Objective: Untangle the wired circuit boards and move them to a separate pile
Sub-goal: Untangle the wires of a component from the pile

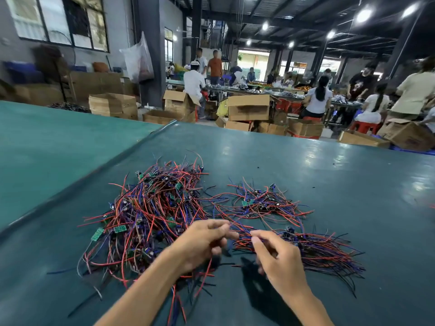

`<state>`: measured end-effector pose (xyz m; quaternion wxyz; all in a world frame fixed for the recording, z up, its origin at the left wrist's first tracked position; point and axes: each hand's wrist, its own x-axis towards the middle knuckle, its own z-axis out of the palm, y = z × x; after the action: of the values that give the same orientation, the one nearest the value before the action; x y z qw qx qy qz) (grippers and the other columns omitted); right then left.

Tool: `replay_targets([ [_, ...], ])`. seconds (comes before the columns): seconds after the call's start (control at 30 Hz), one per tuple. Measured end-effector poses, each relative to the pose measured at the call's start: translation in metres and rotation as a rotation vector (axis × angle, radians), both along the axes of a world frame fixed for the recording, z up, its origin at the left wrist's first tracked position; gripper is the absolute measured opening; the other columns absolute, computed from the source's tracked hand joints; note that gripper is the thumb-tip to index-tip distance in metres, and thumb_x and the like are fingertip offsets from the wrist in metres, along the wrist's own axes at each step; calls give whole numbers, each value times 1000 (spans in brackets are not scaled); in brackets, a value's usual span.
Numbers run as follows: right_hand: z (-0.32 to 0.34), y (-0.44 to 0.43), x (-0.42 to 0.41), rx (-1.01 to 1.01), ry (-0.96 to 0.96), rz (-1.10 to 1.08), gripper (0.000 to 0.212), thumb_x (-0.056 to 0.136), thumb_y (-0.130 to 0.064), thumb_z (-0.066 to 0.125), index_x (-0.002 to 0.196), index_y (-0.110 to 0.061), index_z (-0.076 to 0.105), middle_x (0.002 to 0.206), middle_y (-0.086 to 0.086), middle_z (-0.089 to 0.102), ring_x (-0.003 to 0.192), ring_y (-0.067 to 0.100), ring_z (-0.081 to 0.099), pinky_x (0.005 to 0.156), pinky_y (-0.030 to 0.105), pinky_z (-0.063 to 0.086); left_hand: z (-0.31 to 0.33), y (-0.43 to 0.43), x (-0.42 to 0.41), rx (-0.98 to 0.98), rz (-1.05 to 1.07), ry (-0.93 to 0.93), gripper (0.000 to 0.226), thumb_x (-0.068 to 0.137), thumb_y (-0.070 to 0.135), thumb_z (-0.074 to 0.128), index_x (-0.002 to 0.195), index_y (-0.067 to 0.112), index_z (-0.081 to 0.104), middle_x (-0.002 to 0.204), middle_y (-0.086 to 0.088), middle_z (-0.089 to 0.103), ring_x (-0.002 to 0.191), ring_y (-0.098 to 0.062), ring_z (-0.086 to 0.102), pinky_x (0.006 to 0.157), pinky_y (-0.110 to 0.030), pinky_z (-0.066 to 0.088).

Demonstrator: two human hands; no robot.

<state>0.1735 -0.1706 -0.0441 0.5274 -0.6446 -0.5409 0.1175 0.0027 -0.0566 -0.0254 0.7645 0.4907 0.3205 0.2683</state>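
Note:
A big tangled heap of red, blue and black wires with small green circuit boards (150,212) lies on the dark green table at centre left. A smaller tangle (259,203) sits behind and to the right. A straighter bundle of wired boards (324,250) lies at the right. My left hand (202,243) pinches wires between thumb and fingers beside the big heap. My right hand (277,257) pinches the same strand of wires (242,231) at the left end of the right bundle. The two hands are a few centimetres apart.
The dark green table (306,165) stretches far to the back and right. A lighter green table (58,142) adjoins at the left. Beyond the far edge stand cardboard boxes (249,109) and several people at workbenches.

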Motion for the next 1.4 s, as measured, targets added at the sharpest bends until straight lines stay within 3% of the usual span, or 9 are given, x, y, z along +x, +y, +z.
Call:
replay_targets([
  [0.07, 7, 16, -12, -117, 205, 67, 13, 96, -33, 64, 93, -35, 77, 60, 1, 65, 45, 18, 61, 37, 30, 46, -12, -9, 7, 49, 25, -44, 18, 95, 20, 64, 103, 4, 65, 92, -10, 75, 58, -5, 54, 46, -15, 31],
  [0.17, 11, 33, -27, -196, 186, 117, 22, 98, -28, 62, 84, -20, 76, 55, 5, 62, 40, 17, 55, 35, 28, 41, -14, -13, 4, 84, 70, -66, 34, 81, 33, 74, 100, 6, 69, 79, -7, 70, 62, -9, 61, 47, -15, 33],
  [0.3, 9, 37, -30, -192, 229, 93, 22, 96, -23, 63, 78, -18, 76, 51, -2, 56, 38, 15, 45, 37, 24, 33, -18, -15, 0, 115, 78, -88, 41, 84, 30, 77, 108, 0, 66, 87, -16, 72, 72, -17, 69, 50, -19, 42],
  [0.4, 15, 34, -26, -155, 310, 97, 16, 92, -24, 70, 83, -28, 82, 60, -8, 67, 42, 6, 44, 38, 19, 33, -17, -17, 2, 157, 37, -100, 40, 87, 28, 75, 109, -2, 63, 100, -21, 75, 76, -23, 73, 52, -22, 47],
  [0.53, 24, 35, -18, -246, 454, 168, 17, 87, -30, 75, 80, -16, 80, 54, 1, 55, 42, 13, 41, 37, 21, 29, -16, -19, -1, 208, -28, -80, 39, 87, 31, 71, 107, -1, 65, 107, -20, 75, 86, -27, 74, 58, -23, 51],
  [0.67, 33, 40, -11, -360, 439, 203, 24, 87, -28, 75, 79, -6, 77, 55, 1, 52, 44, 12, 42, 37, 19, 26, -14, -22, -1, 219, -41, -85, 40, 86, 30, 71, 107, -4, 66, 105, -23, 74, 82, -24, 74, 57, -23, 51],
  [0.77, 42, 49, -5, -400, 645, 206, 19, 86, -17, 75, 73, -4, 75, 53, 4, 50, 42, 10, 39, 39, 17, 24, -13, -24, -1, 210, -34, -98, 34, 87, 24, 72, 105, -3, 63, 100, -24, 74, 82, -26, 74, 58, -24, 54],
  [0.9, 60, 63, 5, -395, 793, 163, 14, 86, -5, 73, 81, 8, 73, 52, 4, 49, 42, 9, 39, 36, 18, 25, -12, -24, 0, 173, -10, -110, 15, 92, 12, 68, 100, 0, 64, 98, -26, 74, 82, -29, 75, 62, -28, 58],
  [1.4, 63, 100, 20, -339, 937, 90, 14, 89, -2, 70, 93, 11, 70, 55, 2, 49, 44, 7, 40, 37, 17, 26, -7, -25, -3, 107, -8, -126, 27, 85, 17, 73, 101, -3, 64, 97, -26, 73, 88, -36, 74, 72, -37, 62],
])
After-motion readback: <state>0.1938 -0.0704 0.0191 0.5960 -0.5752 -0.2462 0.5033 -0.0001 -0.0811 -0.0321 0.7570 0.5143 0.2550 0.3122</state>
